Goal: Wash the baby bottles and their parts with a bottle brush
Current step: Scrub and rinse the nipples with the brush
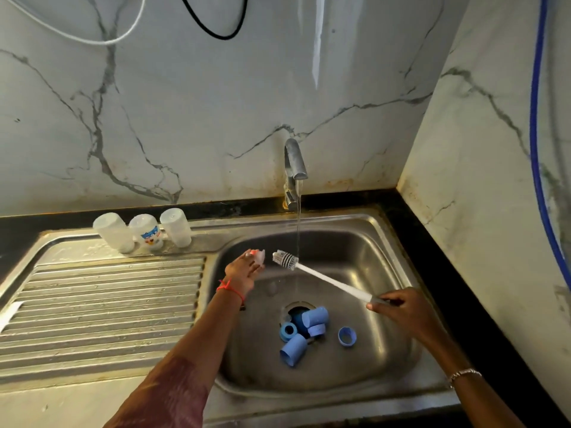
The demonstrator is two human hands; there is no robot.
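Tap [295,162] runs into the sink [364,242], stream just behind your brush [328,280] head. Three bottles [146,231] stand inverted on the ledge. Left hand [242,268] pinches a small clear part [260,256], too blurred to name; right hand [403,308] grips the brush handle. Blue caps and rings [315,316] lie around the drain.

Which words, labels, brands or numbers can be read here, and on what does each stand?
No text can be read.
Middle bottle: a blue and orange print, too blurred to read.
Left bottle, right bottle, blue parts: no text shows.
Clear part in the left hand, brush in the right hand: no text shows.
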